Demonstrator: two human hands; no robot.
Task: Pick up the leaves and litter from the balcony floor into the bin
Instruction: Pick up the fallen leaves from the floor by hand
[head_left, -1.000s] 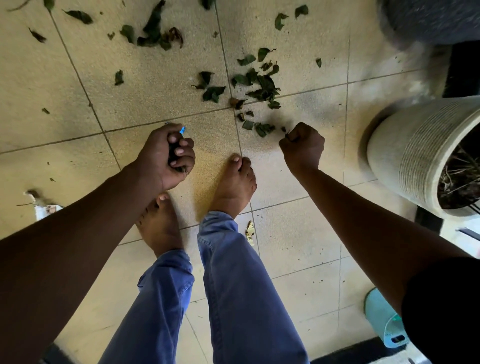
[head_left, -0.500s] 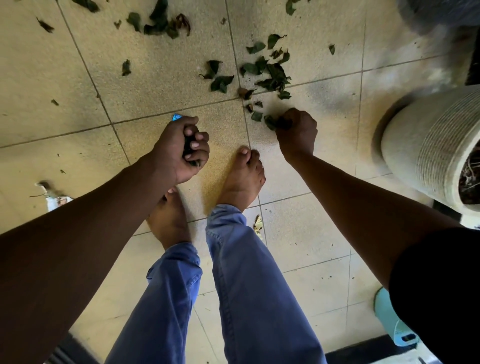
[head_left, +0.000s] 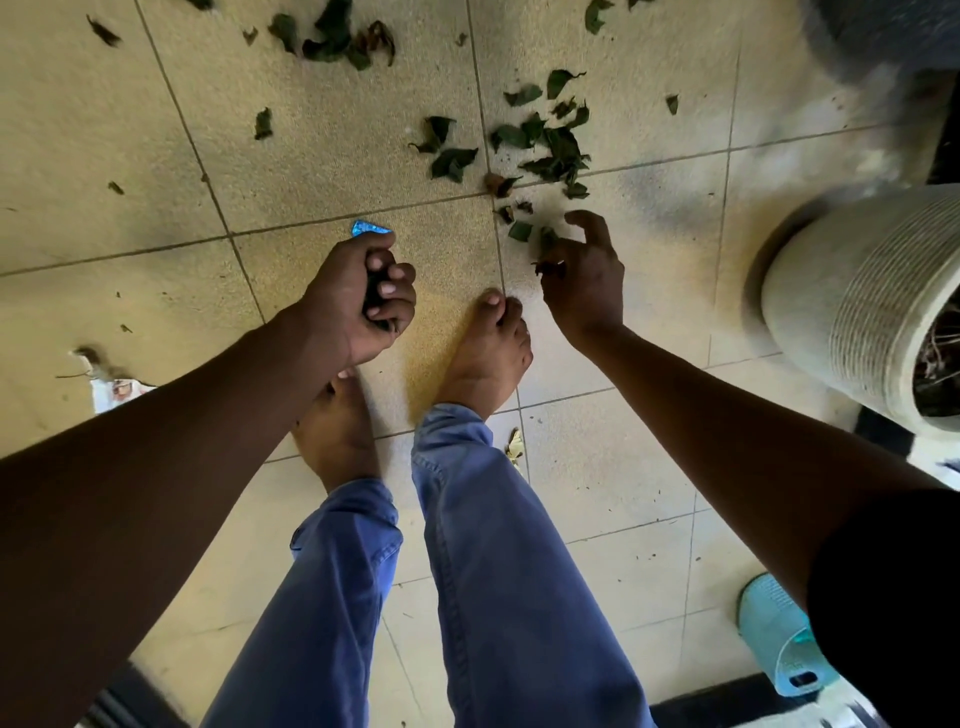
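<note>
The left hand (head_left: 358, 293) is balled tight in a full grip round a dark wad of gathered litter, a blue scrap (head_left: 370, 228) poking out on top, likely parked there so the other hand can work. The right hand (head_left: 584, 275) reaches down, fingers hooked and part-spread over the nearest leaves (head_left: 545, 150) on the balcony floor (head_left: 337, 156), grip loose with bits under the palm. The pale blue bin (head_left: 779, 644) waits low right, well apart.

My bare feet (head_left: 488, 348) stood on the tiles; a ribbed planter (head_left: 852, 306) sat at the floor's right edge.
</note>
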